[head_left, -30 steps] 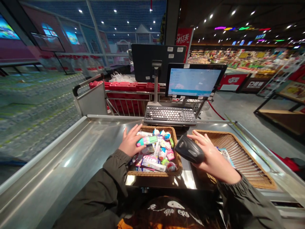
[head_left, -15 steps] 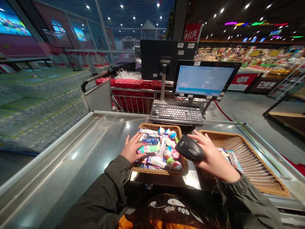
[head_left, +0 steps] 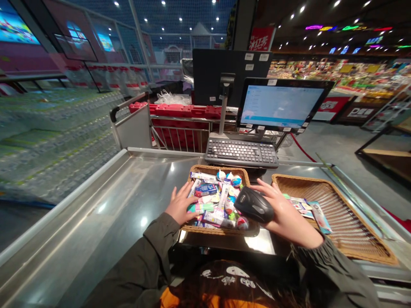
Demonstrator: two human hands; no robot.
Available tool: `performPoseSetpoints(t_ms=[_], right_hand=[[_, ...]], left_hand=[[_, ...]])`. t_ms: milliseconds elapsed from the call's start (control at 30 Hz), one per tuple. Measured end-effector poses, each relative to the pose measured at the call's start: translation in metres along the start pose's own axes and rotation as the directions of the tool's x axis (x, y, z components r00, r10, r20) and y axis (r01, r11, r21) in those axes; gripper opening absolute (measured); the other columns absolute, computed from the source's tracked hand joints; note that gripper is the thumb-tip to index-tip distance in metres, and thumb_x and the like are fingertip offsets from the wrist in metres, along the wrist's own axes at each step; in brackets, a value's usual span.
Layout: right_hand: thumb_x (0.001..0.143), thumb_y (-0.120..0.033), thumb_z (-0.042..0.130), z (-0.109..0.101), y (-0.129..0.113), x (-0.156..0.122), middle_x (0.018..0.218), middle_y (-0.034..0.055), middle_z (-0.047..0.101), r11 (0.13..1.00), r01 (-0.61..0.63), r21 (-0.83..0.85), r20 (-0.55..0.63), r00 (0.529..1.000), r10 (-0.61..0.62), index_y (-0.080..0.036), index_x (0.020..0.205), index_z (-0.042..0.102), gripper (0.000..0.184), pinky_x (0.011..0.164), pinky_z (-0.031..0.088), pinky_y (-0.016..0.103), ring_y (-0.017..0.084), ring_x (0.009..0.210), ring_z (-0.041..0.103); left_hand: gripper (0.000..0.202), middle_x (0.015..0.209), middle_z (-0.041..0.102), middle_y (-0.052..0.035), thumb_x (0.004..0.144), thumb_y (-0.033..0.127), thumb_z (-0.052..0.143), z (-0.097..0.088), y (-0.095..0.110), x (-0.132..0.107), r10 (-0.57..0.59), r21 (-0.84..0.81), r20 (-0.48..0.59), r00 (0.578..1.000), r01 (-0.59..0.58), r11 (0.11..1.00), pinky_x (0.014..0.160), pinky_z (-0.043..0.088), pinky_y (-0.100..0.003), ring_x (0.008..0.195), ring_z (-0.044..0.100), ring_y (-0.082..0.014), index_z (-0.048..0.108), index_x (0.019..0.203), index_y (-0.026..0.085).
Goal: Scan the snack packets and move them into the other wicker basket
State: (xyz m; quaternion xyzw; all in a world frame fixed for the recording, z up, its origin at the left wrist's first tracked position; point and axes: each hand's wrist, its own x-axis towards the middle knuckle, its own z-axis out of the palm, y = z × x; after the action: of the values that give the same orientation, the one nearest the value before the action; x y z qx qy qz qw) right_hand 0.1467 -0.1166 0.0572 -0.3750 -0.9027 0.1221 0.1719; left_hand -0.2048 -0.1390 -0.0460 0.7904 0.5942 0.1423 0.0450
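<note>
We have our left hand (head_left: 180,204) open over a wicker basket (head_left: 218,168), its fingers (head_left: 177,194) spread and gripping nothing, just beside a pink-and-teal striped packet (head_left: 201,208). Around that packet, the basket is heaped with foil-wrapped candy eggs (head_left: 229,204) and small boxed goods (head_left: 205,189). Our right hand (head_left: 289,220) holds a black handheld barcode scanner (head_left: 253,204), with the fingers (head_left: 266,186) curled over its top, above the basket's right edge. The basket stands on a stainless steel table (head_left: 96,201), and a second wicker basket (head_left: 349,222) to the right holds a few flat packets (head_left: 302,207). Beyond them sit a checkout keyboard (head_left: 240,153) and a monitor (head_left: 281,104).
</note>
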Motion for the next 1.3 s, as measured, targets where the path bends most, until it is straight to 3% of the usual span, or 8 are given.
performPoseSetpoints(t_ms=[133,300,567,833,1100,1200,1300], right_hand=[[0.079,-0.022,0.061,0.002,-0.003,-0.003,0.142,0.0136,0.051,0.999,-0.003,0.04,0.034,0.999,0.001,-0.023,0.126,0.056,0.048,0.115,0.02,0.068,0.035,0.144,0.03],[0.08,-0.023,0.06,-0.003,-0.002,-0.013,0.14,0.0144,0.052,0.999,-0.012,0.044,0.032,0.999,0.011,-0.02,0.125,0.057,0.045,0.115,0.019,0.067,0.035,0.145,0.028],[0.079,-0.025,0.063,-0.029,0.029,-0.056,0.14,0.014,0.054,0.99,-0.141,0.03,-0.057,0.988,0.142,-0.02,0.13,0.053,0.052,0.115,0.021,0.065,0.035,0.143,0.033],[0.078,-0.023,0.061,-0.063,0.095,-0.138,0.137,0.0136,0.056,0.924,-0.382,-0.012,-0.288,0.886,0.363,-0.021,0.128,0.054,0.051,0.113,0.025,0.066,0.037,0.14,0.037],[0.079,-0.028,0.061,-0.086,0.15,-0.205,0.138,0.0119,0.055,0.847,-0.531,0.004,-0.388,0.78,0.491,-0.023,0.132,0.05,0.054,0.116,0.022,0.065,0.037,0.141,0.036],[0.079,-0.027,0.06,-0.09,0.167,-0.219,0.137,0.0104,0.056,0.832,-0.555,0.017,-0.402,0.758,0.514,-0.024,0.13,0.052,0.051,0.117,0.021,0.064,0.037,0.141,0.036],[0.078,-0.026,0.061,-0.092,0.182,-0.228,0.136,0.0105,0.056,0.816,-0.576,0.038,-0.408,0.737,0.539,-0.024,0.131,0.05,0.054,0.117,0.022,0.064,0.037,0.141,0.036]], left_hand=[[0.04,0.155,0.033,-0.0168,0.079,0.04,0.068,-0.018,0.013,0.007,0.049,0.003,-0.046,0.998,-0.049,0.999,0.11,0.018,-0.069,0.144,0.028,-0.0363,0.066,0.116,0.026],[0.036,0.157,0.032,-0.0144,0.082,0.039,0.065,-0.036,0.049,0.036,0.216,-0.024,-0.089,0.972,-0.219,0.976,0.114,0.016,-0.066,0.144,0.029,-0.0362,0.066,0.115,0.024],[0.035,0.156,0.033,-0.0159,0.085,0.036,0.062,-0.028,0.127,0.104,0.468,-0.09,-0.047,0.882,-0.47,0.878,0.113,0.019,-0.067,0.144,0.028,-0.0363,0.065,0.117,0.023],[0.038,0.154,0.036,-0.0168,0.081,0.039,0.069,0.022,0.216,0.182,0.627,-0.12,0.063,0.777,-0.618,0.777,0.112,0.017,-0.069,0.145,0.027,-0.0365,0.066,0.115,0.022],[0.045,0.149,0.045,-0.0147,0.076,0.038,0.072,0.077,0.299,0.241,0.713,-0.164,0.205,0.67,-0.695,0.7,0.112,0.018,-0.07,0.143,0.031,-0.0371,0.066,0.119,0.024],[0.043,0.148,0.045,-0.0157,0.073,0.034,0.075,0.095,0.325,0.258,0.705,-0.127,0.278,0.653,-0.702,0.7,0.112,0.02,-0.069,0.143,0.031,-0.037,0.069,0.114,0.022],[0.032,0.149,0.044,-0.0169,0.072,0.031,0.074,0.121,0.346,0.274,0.68,-0.065,0.307,0.666,-0.698,0.713,0.113,0.015,-0.069,0.144,0.028,-0.037,0.073,0.102,0.02]])
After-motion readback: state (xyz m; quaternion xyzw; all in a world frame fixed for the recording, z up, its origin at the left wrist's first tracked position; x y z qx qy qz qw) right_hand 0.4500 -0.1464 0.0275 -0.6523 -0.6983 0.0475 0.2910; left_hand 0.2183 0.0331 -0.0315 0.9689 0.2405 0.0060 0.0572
